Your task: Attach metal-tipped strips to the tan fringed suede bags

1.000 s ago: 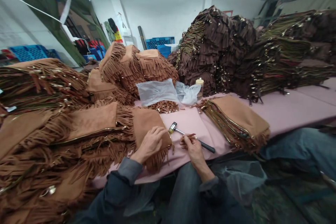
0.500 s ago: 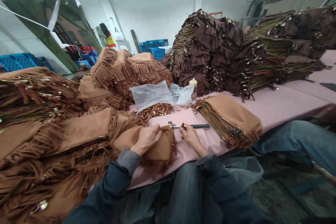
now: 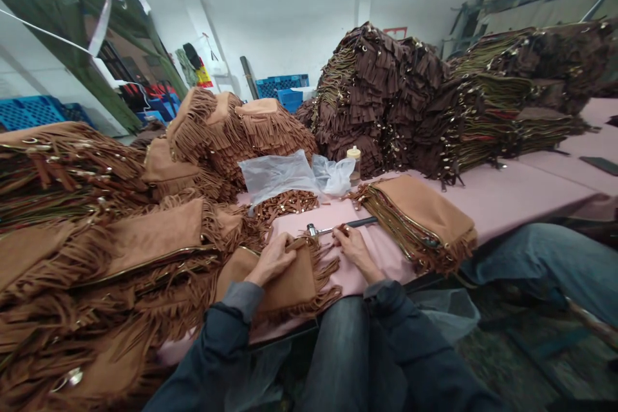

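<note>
A tan fringed bag [image 3: 290, 280] lies at the table's front edge, its fringe spread to the right. My left hand [image 3: 274, 259] grips its upper edge, fingers closed. Just right of the bag, my right hand [image 3: 351, 246] pinches a small brown leather piece [image 3: 344, 229]. Behind my right hand lies a hammer [image 3: 313, 230] with a metal head and dark handle, partly hidden by the fingers. Small brown pieces with metal ends [image 3: 288, 203] form a heap behind the hammer.
Tan bags [image 3: 154, 238] pile up at left, and a stack of tan bags [image 3: 425, 212] lies at right. Dark brown bags [image 3: 371, 90] rise behind a bottle [image 3: 354, 164] and clear plastic [image 3: 277, 174]. A person's denim-clad leg [image 3: 541, 264] is at right.
The bag under my left hand has shifted slightly and its fringe now spreads rightward. The hammer has tilted, its handle end further back. My right hand still pinches the small piece.
</note>
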A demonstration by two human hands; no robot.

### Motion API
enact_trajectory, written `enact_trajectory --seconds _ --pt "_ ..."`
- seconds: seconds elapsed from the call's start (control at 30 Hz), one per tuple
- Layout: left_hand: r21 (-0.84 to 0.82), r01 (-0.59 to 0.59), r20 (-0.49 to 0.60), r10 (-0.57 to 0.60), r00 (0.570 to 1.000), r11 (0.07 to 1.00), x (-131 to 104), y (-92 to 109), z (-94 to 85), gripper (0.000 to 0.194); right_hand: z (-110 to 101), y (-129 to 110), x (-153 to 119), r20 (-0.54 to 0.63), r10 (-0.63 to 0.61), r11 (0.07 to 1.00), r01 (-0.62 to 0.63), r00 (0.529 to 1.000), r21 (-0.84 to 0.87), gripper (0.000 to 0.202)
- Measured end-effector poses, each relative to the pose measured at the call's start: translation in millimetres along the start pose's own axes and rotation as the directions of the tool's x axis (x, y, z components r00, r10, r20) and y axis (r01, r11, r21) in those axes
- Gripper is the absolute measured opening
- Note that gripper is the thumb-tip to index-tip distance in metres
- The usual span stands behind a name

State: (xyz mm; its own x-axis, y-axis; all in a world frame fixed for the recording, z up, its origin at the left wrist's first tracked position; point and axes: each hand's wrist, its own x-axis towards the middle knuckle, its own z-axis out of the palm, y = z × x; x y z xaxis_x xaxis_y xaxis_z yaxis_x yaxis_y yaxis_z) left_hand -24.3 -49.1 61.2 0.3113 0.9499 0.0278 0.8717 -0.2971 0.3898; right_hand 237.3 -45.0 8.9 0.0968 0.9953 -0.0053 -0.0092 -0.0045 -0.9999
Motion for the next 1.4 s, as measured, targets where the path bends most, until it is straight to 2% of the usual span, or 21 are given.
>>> enact_trajectory --seconds 0.1,0.17,0.23,0.3,0.37,0.4,0.47,0.5,0.6,0.67,0.7,0.73,0.8,0.87,0.93,1.0,1.07,1.17,1.27,1.33,1.4 --pt "-0.151 0.033 0.017 -0.031 0.999 0.988 4 0 3.3 0.016 10 -16 -10 -0.015 0.056 0.99 -0.053 0.998 0.131 0.051" --pt "-0.148 0.063 -0.023 -0.067 0.997 0.987 4 6 5.5 0.019 23 -24 -19 0.069 0.099 0.968 -0.112 0.993 0.225 0.052" --pt "-0.101 0.091 -0.055 -0.097 0.994 0.991 1 16 4.2 0.021 38 -25 -27 0.203 0.105 0.956 -0.156 0.974 0.25 0.053" --pt "-0.032 0.076 -0.123 -0.079 0.989 0.997 -7 27 -4.4 0.019 49 -20 -32 0.262 0.046 0.97 -0.106 0.964 0.221 0.051" --pt "0.045 0.018 -0.279 -0.005 0.96 0.999 -19 40 -22.2 0.015 54 -11 -31 0.197 -0.033 0.983 -0.003 0.98 0.182 0.046" --pt "0.089 -0.007 -0.379 0.041 0.924 0.996 -27 45 -34.4 0.014 54 -7 -29 0.153 -0.048 0.986 0.022 0.987 0.167 0.045" --pt "0.169 -0.024 -0.527 0.111 0.843 0.985 -47 56 -64.1 0.016 49 1 -24 0.111 -0.016 0.988 -0.002 0.994 0.156 0.048" --pt "0.191 -0.003 -0.553 0.11 0.826 0.982 -57 60 -80.5 0.017 45 4 -21 0.116 0.02 0.986 -0.039 0.993 0.161 0.05" --pt "0.132 0.107 -0.497 -0.027 0.867 0.985 -83 64 -127.9 0.026 38 6 -18 0.14 0.089 0.972 -0.117 0.986 0.202 0.053" --pt "-0.015 0.105 -0.375 -0.103 0.921 0.994 -89 59 -148.4 0.036 37 3 -20 0.142 0.111 0.956 -0.145 0.984 0.254 0.051" --pt "-0.101 0.074 -0.292 -0.101 0.951 0.992 -87 55 -152.1 0.039 38 1 -22 0.14 0.115 0.95 -0.15 0.983 0.274 0.049" --pt "-0.178 0.029 -0.209 -0.066 0.976 0.984 -81 50 -150.1 0.04 39 -1 -23 0.136 0.117 0.946 -0.152 0.984 0.286 0.047" --pt "-0.252 -0.039 -0.076 0.021 0.997 0.967 -63 39 -128.6 0.036 41 -6 -26 0.135 0.126 0.941 -0.161 0.983 0.297 0.044" --pt "-0.17 -0.055 -0.021 0.052 0.998 0.984 -42 26 -88.5 0.024 44 -8 -27 0.138 0.133 0.933 -0.171 0.981 0.316 0.043" --pt "0.037 -0.015 0.067 0.012 0.998 0.999 -24 15 -42.6 0.013 45 -8 -26 0.086 0.138 0.928 -0.159 0.987 0.335 0.044" --pt "0.108 -0.011 0.024 0.008 1.0 0.994 -14 7 -5.0 0.01 44 -7 -25 0.004 0.136 0.931 -0.129 0.991 0.341 0.045" --pt "0.077 -0.046 -0.046 0.05 0.998 0.996 -10 3 17.3 0.014 41 -7 -25 -0.02 0.137 0.938 -0.123 0.99 0.325 0.048" --pt "-0.094 -0.088 -0.095 0.079 0.992 0.992 -8 3 27.5 0.027 40 -10 -24 0.03 0.136 0.942 -0.139 0.99 0.306 0.053" --pt "-0.322 -0.048 -0.115 0.011 0.993 0.946 1 2 29.5 0.034 47 -10 -21 0.071 0.118 0.95 -0.134 0.99 0.283 0.055" --pt "-0.494 -0.032 -0.131 -0.038 0.991 0.869 10 -1 32.4 0.03 53 -5 -18 0.063 0.093 0.964 -0.105 0.994 0.242 0.055" --pt "-0.674 0.011 -0.079 -0.087 0.993 0.739 19 -5 36.1 0.034 56 3 -16 0.031 0.054 0.981 -0.059 0.998 0.186 0.054"
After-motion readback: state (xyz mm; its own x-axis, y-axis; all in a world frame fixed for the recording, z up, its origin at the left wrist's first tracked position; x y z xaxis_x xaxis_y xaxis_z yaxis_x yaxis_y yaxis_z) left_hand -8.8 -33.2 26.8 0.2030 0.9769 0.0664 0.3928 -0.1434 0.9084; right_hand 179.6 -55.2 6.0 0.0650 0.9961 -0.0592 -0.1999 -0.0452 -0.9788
